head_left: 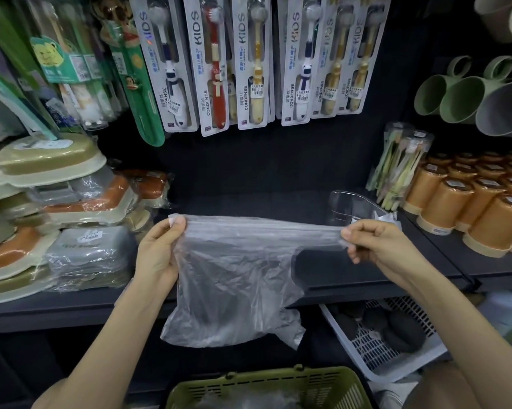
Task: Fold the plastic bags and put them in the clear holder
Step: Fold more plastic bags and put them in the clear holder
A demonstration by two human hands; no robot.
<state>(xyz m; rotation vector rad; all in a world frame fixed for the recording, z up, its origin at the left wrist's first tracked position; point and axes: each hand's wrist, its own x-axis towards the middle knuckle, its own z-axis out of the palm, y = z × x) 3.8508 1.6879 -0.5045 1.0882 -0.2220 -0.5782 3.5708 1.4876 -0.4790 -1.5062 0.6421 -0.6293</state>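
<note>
A thin clear plastic bag (pixel 234 278) hangs stretched in front of the dark shelf. My left hand (pixel 157 255) pinches its top left corner. My right hand (pixel 372 243) pinches the top right end, pulled into a narrow strip. The bag's body droops below the shelf edge. A clear holder (pixel 352 206) stands on the shelf just behind my right hand, with something pale inside it that I cannot make out.
Stacked soap dishes (pixel 57 216) fill the shelf's left. Orange cups (pixel 479 202) and a tube of toothbrushes (pixel 399 166) stand at the right. Kids' toothbrush packs (pixel 249 63) hang above. A green basket (pixel 269 388) sits below me, a white basket (pixel 381 335) at lower right.
</note>
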